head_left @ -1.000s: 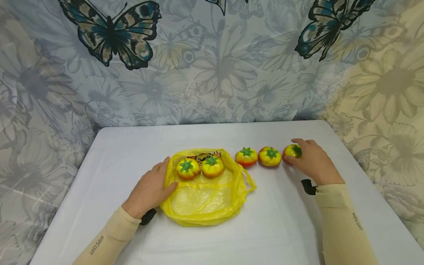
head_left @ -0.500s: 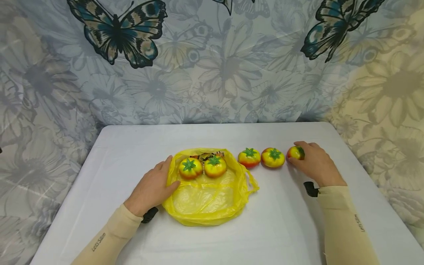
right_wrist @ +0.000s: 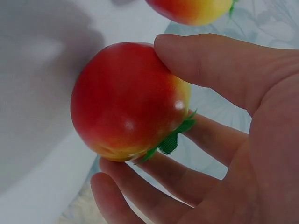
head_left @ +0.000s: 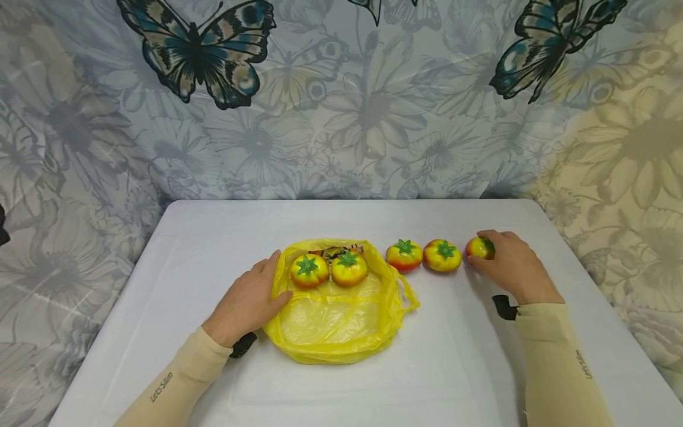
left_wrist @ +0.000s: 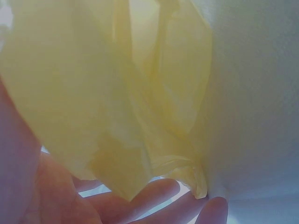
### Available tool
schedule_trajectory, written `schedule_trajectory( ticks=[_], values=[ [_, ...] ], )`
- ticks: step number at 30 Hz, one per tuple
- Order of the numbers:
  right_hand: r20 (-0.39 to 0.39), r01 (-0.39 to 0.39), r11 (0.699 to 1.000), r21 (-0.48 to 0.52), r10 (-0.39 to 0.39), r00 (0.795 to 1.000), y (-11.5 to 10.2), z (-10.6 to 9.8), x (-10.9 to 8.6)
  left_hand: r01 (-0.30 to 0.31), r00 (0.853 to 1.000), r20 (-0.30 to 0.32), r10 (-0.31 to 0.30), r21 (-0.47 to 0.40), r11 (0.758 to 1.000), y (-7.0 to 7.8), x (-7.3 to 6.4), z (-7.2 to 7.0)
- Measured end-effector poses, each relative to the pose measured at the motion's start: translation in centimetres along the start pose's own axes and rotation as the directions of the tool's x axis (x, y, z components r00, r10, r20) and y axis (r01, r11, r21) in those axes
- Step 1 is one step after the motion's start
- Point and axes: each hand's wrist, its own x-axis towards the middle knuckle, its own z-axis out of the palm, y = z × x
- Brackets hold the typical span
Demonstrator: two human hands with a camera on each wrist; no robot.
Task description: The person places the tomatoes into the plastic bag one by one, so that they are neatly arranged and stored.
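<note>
In the head view my right hand pinches a toy tomato at the right end of a row. Up close in the right wrist view, this toy tomato lies between thumb and fingers, tilted, red below with a green leafy top. My left hand holds the left rim of a yellow plastic bag, thumb over the edge. In the left wrist view, thin plastic of the bag covers part of the fingers. Inside the bag sit two more toy tomatoes, one left and one right.
Between the bag and my right hand stand two toy tomatoes, a nearer one and another. The bag's handle loop spreads to the right. A white-covered table meets a patterned cloth backdrop behind.
The right-hand toy tomato has tipped, its leafy top turning toward my palm, and sits slightly apart from the row. The view has shifted a little; my left hand stays on the bag.
</note>
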Motion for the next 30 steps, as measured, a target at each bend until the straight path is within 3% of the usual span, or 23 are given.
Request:
schedule_trajectory(
  ticks=[7, 15, 23, 30],
  values=[
    [-0.042, 0.033, 0.999, -0.017, -0.034, 0.999, -0.4, -0.5, -0.3, -0.01, 1.0, -0.007, 0.01, 0.0, 1.0, 0.0, 0.0, 0.0],
    [-0.059, 0.068, 0.998, -0.012, -0.069, 0.996, -2.2, -1.7, -1.3, -0.015, 1.0, -0.015, 0.015, 0.009, 1.0, 0.2, -0.1, -0.1],
    [-0.051, 0.135, 0.991, -0.011, -0.136, 0.989, -5.8, -2.2, -3.2, -0.01, 1.0, -0.007, 0.01, 0.0, 1.0, 0.0, -0.2, 0.1],
    [-0.086, 0.226, 0.974, -0.016, -0.226, 0.97, -10.6, -2.1, -4.5, -0.021, 1.0, -0.013, 0.021, -0.007, 1.0, -0.2, 0.2, 0.0]
  ],
)
